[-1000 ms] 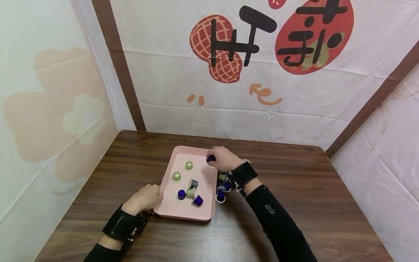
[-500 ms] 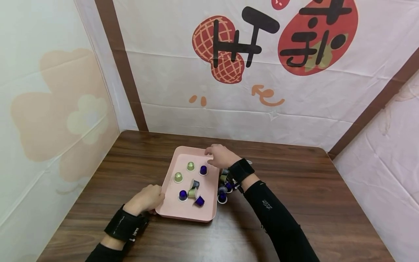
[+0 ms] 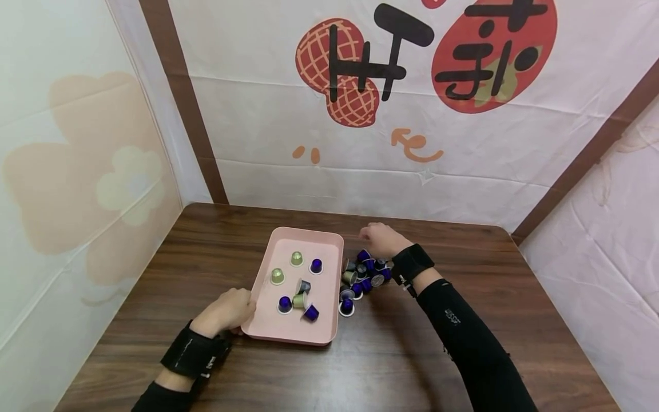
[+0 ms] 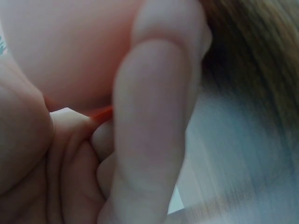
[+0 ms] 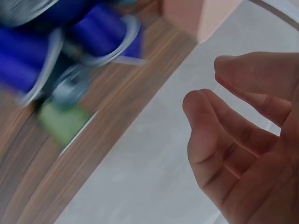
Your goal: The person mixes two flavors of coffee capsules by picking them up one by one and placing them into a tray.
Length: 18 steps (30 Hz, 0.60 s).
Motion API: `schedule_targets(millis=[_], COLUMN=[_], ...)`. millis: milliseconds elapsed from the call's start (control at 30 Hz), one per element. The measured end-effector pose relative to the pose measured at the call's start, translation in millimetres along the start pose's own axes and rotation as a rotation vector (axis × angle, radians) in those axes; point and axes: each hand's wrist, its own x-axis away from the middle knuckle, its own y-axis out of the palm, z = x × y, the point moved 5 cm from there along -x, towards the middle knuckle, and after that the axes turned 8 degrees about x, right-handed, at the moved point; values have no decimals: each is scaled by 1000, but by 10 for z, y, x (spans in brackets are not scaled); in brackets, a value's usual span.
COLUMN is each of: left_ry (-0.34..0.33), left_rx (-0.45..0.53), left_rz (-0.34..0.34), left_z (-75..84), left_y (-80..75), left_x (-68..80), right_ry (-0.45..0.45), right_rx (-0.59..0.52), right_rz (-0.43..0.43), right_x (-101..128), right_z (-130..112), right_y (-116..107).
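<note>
Left hand (image 3: 230, 309) gripping the pink tray (image 3: 288, 332) at its near-left corner, fingers curled on the rim. Seven capsules sitting inside the tray. Right of the tray, the capsule pile (image 3: 362, 276) lying on the tabletop (image 3: 463, 269); right hand (image 3: 380, 240) hovering over it, grip loose, empty. Risk: a careless reach into the pile scattering capsules.

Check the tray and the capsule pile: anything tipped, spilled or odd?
Mostly tidy. In the pink tray, three capsules near the front lie tipped on their sides: a grey one, a green one and a purple one. The loose capsule pile on the table beside the tray is jumbled. No damage visible.
</note>
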Motion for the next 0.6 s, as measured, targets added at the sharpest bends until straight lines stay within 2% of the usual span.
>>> schedule_targets(millis=[267,400,600], left_ry=[-17,-11,-7], left_rx=[24,25,21], left_rz=[-1,7,11], left_z=[6,16,22], left_y=[-10,-5,-16], left_x=[34,46,48], right_ry=[23,72,90], right_rx=[122,125,83], right_rz=[-39,-86,-97], right_x=[108,151,188], right_z=[218,339,438], right_y=[93,174,265])
